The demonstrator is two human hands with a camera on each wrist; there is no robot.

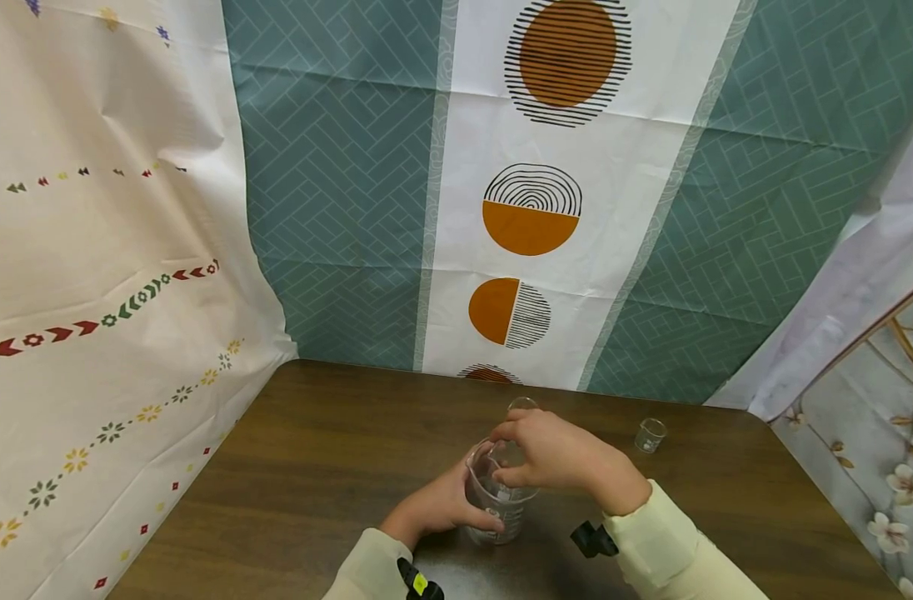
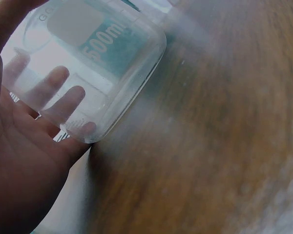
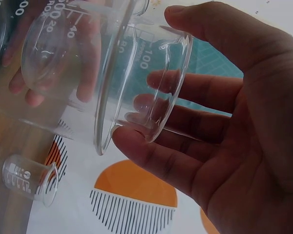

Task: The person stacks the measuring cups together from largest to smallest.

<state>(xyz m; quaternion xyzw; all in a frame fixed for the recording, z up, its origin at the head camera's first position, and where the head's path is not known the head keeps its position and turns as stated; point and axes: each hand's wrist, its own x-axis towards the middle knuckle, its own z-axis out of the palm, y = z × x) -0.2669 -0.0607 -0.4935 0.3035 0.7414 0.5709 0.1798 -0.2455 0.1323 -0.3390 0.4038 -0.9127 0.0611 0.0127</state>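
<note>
A large clear glass beaker (image 1: 494, 527), marked 500ml in the left wrist view, stands on the wooden table. My left hand (image 1: 456, 500) grips it low on its side, fingers (image 2: 63, 105) showing through the glass. Partly inside its mouth sits a smaller glass beaker (image 3: 154, 44) with marks up to 100, its rim above the large beaker's rim (image 3: 107, 97). My right hand (image 1: 546, 454) holds this smaller beaker near the top, thumb on one side and fingers on the other. Whether its base touches the large beaker's bottom I cannot tell.
Behind my right hand, another small beaker (image 1: 522, 403) is partly hidden. A further small beaker (image 1: 650, 435) stands at the back right of the table (image 1: 314, 467). Patterned cloth (image 1: 336, 208) hangs along the table's back edge, with more cloth at both sides.
</note>
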